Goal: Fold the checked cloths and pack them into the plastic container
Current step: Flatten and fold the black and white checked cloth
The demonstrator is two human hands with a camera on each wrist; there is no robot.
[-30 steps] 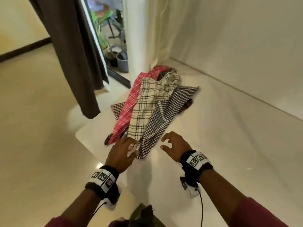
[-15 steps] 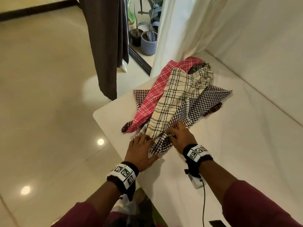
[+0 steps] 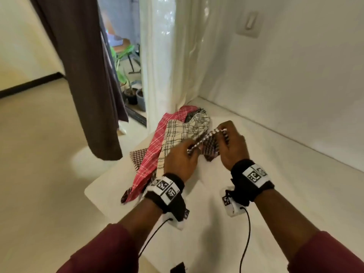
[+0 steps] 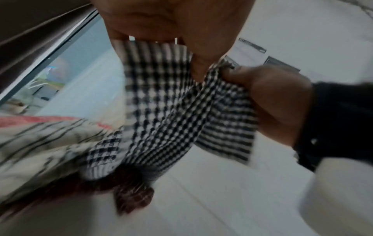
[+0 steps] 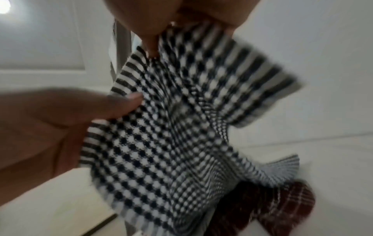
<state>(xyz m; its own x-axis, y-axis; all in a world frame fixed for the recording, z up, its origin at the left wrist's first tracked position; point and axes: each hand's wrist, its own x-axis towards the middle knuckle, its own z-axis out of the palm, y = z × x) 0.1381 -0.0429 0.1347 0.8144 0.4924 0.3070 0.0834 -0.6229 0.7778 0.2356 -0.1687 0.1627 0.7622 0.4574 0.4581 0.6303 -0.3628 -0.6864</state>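
A black-and-white checked cloth [image 3: 208, 145] [image 4: 167, 111] [image 5: 171, 135] is lifted off the white table [image 3: 256, 194], hanging between both hands. My left hand [image 3: 183, 158] [image 4: 167, 24] pinches its top edge at the near end. My right hand [image 3: 229, 142] [image 5: 161, 19] pinches the same edge further back. Behind them lies a pile: a red checked cloth [image 3: 153, 152], a cream cloth with dark lines [image 3: 177, 134] and a dark red checked cloth [image 3: 137, 157] [image 4: 131, 196] [image 5: 282, 207]. No plastic container is in view.
The table's left edge [image 3: 94, 186] drops to a glossy floor. A dark curtain [image 3: 88, 75] and a white curtain [image 3: 167, 66] hang behind the pile, with potted plants [image 3: 134, 93] between. A white wall [image 3: 295, 75] bounds the table's right side.
Both hands reached the near end of the pile, took the black-and-white cloth by its edge and raised it off the table. My head view tilted up.
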